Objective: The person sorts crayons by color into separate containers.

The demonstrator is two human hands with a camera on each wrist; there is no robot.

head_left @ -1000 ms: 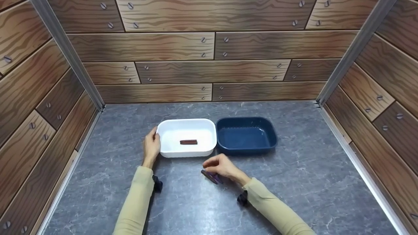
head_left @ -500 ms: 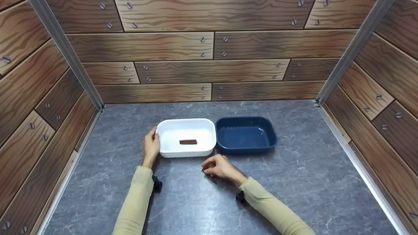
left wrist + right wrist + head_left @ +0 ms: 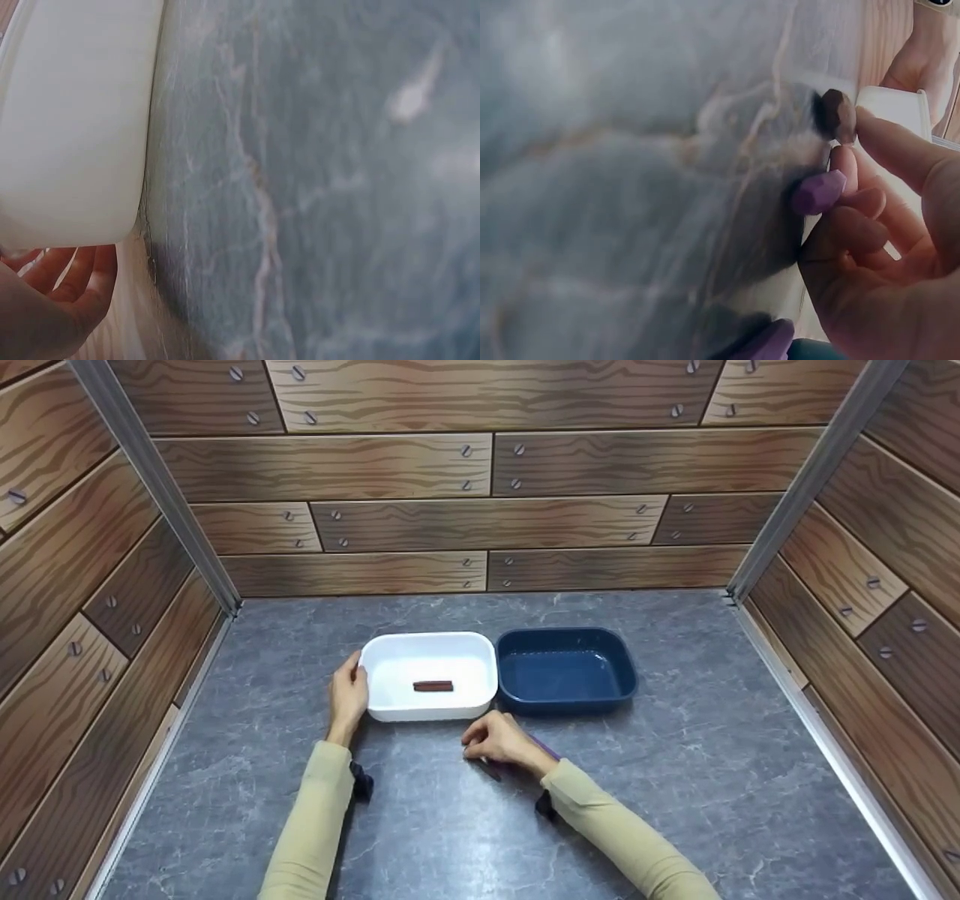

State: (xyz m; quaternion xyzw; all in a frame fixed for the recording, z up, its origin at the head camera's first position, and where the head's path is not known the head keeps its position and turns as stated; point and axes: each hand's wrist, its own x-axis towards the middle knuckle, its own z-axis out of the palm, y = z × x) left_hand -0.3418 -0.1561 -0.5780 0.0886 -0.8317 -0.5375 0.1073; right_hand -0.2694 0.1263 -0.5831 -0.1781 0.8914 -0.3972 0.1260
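Observation:
My left hand (image 3: 348, 694) holds the left end of a white dish (image 3: 431, 713); in the left wrist view its bent fingers (image 3: 88, 276) meet the dish's outer end. Inside the dish lie short reddish-brown sticks (image 3: 433, 686) side by side. In front of the dishes my right hand (image 3: 501, 739) is low over the tabletop with curled fingers. The right wrist view shows a faceted brown stick (image 3: 838, 116) at its index fingertip and a faceted purple stick (image 3: 819, 192) beside the other curled fingers. More purple (image 3: 769, 343) shows near the wrist. The hand hides most of these sticks.
A dark blue dish (image 3: 566, 708) stands against the right end of the white one. The grey marbled tabletop (image 3: 420, 825) is enclosed by wood-patterned walls (image 3: 480, 525) with metal corner posts (image 3: 161, 487).
My right hand and wrist have shifted slightly left over the sticks. A purple stick now shows along the far side of the right wrist. The left hand and both dishes stay in place.

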